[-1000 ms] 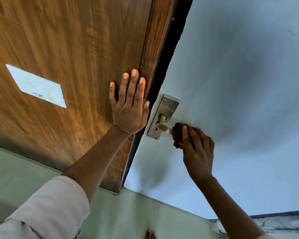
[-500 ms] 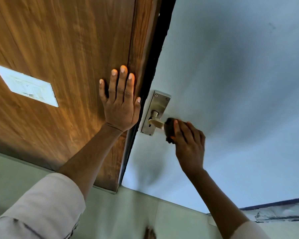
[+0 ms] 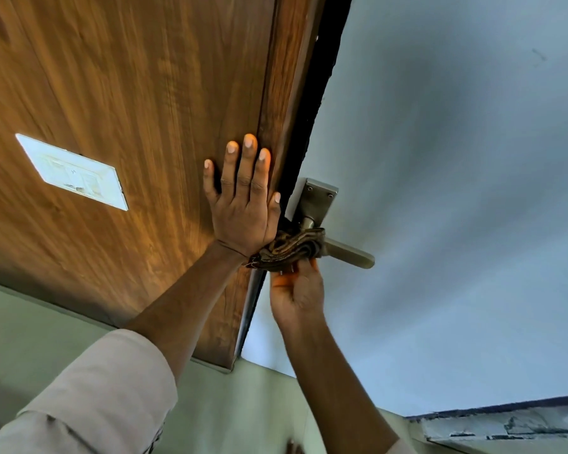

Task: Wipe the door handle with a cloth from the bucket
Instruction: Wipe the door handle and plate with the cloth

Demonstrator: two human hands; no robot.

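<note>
A metal lever door handle (image 3: 350,254) on its back plate (image 3: 313,199) sticks out from the pale grey door (image 3: 456,191). A dark brown folded cloth (image 3: 289,249) is wrapped around the lever's inner end, close to the plate. My right hand (image 3: 297,294) grips that cloth from below, with the lever's outer end bare to the right. My left hand (image 3: 243,201) lies flat with fingers spread on the brown wooden panel (image 3: 145,109), beside the door's edge. No bucket is in view.
A white switch plate (image 3: 73,172) sits on the wooden panel to the left. Pale green floor tiles (image 3: 30,329) run along the bottom. A worn grey ledge (image 3: 512,424) shows at the lower right. A dark gap (image 3: 322,93) separates panel and door.
My right hand has slid the cloth inward along the lever, from its outer part to next to the plate, and turned under it. The lever's tip is now uncovered. My left hand stays flat.
</note>
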